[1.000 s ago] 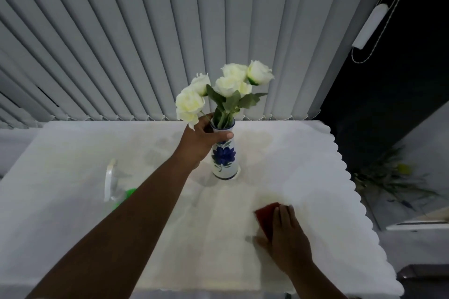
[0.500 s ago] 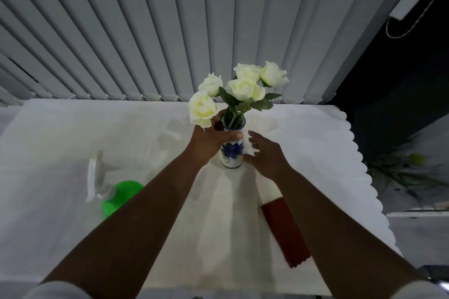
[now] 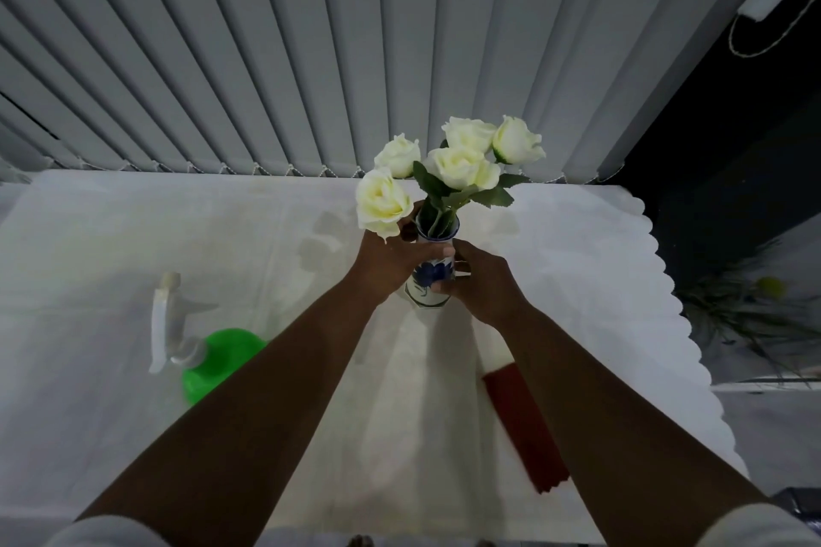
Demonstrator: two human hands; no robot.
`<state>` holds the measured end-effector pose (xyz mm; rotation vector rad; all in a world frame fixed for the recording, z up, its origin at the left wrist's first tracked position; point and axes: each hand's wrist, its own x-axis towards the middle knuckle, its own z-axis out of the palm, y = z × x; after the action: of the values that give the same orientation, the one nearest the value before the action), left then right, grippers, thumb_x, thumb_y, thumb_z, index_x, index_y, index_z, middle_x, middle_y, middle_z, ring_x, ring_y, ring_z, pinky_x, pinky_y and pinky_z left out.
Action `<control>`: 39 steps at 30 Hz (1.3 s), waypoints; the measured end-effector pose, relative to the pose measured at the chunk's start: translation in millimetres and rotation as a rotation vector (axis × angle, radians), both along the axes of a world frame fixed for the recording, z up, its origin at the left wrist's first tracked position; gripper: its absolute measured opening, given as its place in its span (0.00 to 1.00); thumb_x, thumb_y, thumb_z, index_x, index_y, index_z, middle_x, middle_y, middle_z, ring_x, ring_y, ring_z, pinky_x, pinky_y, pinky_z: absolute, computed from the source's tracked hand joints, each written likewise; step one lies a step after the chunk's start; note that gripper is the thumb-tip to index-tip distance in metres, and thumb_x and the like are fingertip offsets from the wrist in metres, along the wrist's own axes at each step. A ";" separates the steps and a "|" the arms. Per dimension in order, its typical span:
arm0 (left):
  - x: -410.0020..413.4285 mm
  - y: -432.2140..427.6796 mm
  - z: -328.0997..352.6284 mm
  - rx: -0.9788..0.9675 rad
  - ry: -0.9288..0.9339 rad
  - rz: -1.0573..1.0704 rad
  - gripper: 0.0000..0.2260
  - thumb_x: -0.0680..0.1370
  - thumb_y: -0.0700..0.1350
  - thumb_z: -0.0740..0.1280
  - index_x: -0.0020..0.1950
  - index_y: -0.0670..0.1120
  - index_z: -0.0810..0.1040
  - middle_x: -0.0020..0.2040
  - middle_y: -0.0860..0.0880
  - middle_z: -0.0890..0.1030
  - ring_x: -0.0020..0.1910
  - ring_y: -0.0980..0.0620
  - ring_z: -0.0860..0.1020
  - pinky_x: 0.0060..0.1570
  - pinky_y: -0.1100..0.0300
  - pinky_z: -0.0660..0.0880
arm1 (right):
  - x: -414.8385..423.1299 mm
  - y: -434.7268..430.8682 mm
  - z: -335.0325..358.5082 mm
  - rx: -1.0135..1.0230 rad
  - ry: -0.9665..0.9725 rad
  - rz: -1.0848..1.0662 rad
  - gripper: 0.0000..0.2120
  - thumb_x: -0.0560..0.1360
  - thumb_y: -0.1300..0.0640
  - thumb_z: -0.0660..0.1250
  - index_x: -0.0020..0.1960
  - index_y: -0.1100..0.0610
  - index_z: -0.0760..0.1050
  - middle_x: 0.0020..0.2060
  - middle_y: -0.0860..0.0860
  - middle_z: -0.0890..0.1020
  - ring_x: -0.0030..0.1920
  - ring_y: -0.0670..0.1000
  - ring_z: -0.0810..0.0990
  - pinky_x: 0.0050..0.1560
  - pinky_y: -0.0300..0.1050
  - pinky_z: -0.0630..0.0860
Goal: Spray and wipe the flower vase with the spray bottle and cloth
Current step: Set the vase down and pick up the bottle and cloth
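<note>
A white vase with a blue flower pattern [image 3: 425, 285] stands upright near the middle of the table and holds several white roses [image 3: 462, 167]. My left hand [image 3: 385, 264] grips its neck from the left. My right hand [image 3: 482, 280] wraps around its body from the right. A green spray bottle with a white trigger head [image 3: 209, 358] stands to the left, partly hidden by my left forearm. A red cloth [image 3: 522, 417] lies flat on the table at the right, partly under my right forearm.
A white tablecloth with a scalloped right edge [image 3: 639, 280] covers the table. Grey vertical blinds [image 3: 311, 58] hang right behind it. Right of the table the floor is dark, with a plant [image 3: 755, 306] on it.
My right hand has left the red cloth, risen to the vase and closed around its body. The left hand stays on the neck. The camera has tilted down a little.
</note>
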<state>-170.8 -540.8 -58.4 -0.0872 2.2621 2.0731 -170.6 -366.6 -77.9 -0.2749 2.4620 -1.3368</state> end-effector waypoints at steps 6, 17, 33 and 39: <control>6.6 -12.6 -17.8 -0.292 -0.073 -0.096 0.29 0.63 0.47 0.81 0.62 0.50 0.78 0.58 0.54 0.82 0.57 0.55 0.79 0.57 0.64 0.76 | -0.1 0.5 -0.7 0.030 0.057 0.031 0.29 0.68 0.58 0.78 0.67 0.52 0.74 0.58 0.50 0.84 0.54 0.47 0.82 0.56 0.40 0.79; 8.1 -17.0 -33.1 -0.184 -0.166 -0.056 0.31 0.64 0.42 0.80 0.65 0.49 0.77 0.55 0.53 0.83 0.50 0.57 0.82 0.46 0.64 0.78 | 2.0 0.3 -6.1 0.031 0.086 0.047 0.28 0.70 0.57 0.77 0.68 0.55 0.73 0.59 0.53 0.84 0.52 0.47 0.80 0.57 0.44 0.78; 90.1 -34.6 -16.0 -0.178 -0.245 0.076 0.35 0.67 0.45 0.79 0.72 0.51 0.70 0.65 0.52 0.77 0.62 0.54 0.76 0.51 0.64 0.73 | 68.5 43.3 -8.6 0.318 0.089 -0.188 0.35 0.75 0.44 0.71 0.76 0.57 0.64 0.68 0.58 0.77 0.68 0.58 0.76 0.68 0.57 0.73; 179.8 -59.2 -6.7 -0.206 -0.256 0.129 0.28 0.69 0.43 0.77 0.68 0.46 0.74 0.59 0.49 0.81 0.58 0.51 0.80 0.53 0.65 0.76 | 131.1 70.2 -5.2 0.529 0.077 -0.238 0.22 0.78 0.51 0.66 0.71 0.55 0.72 0.64 0.55 0.79 0.67 0.57 0.74 0.67 0.53 0.71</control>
<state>8.9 -600.0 -65.1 -0.4922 2.3524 1.7550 -39.5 -296.4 -83.1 0.0997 2.8668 -0.7098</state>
